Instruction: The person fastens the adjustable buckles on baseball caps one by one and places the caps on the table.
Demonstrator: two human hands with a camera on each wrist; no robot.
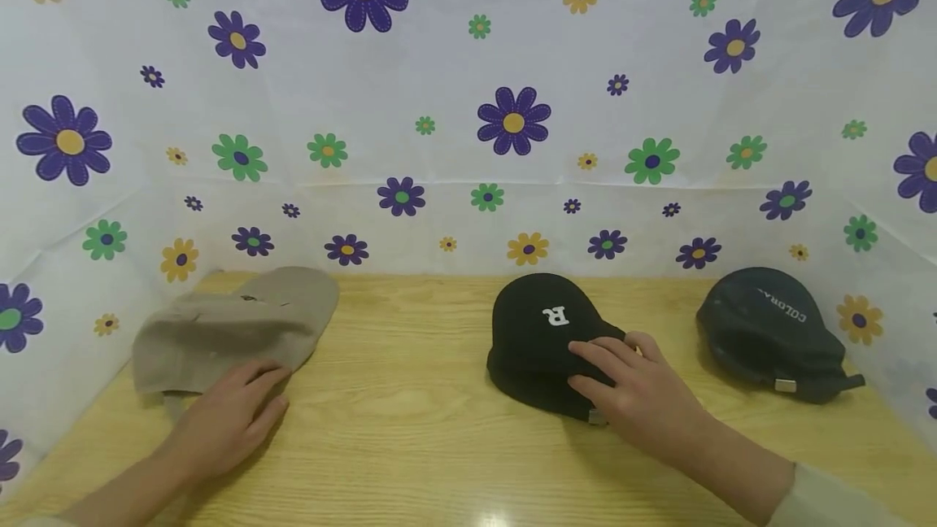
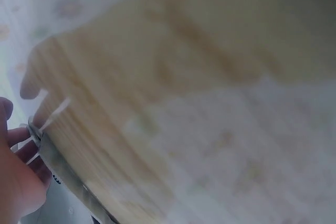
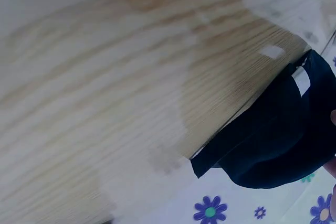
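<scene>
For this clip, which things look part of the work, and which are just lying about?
Apparently in the work:
beige cap, at the left grip
black cap with the white R, at the right grip

Apparently just there:
dark lettered cap, touched by neither grip
floral cloth
wooden table

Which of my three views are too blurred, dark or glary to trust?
Head: mostly clear, apart from a bright glare spot on the table at the bottom edge; left wrist: soft and hazy, the flowered cloth blurred; right wrist: table washed out pale, the dark cap nearly lost to shade.
</scene>
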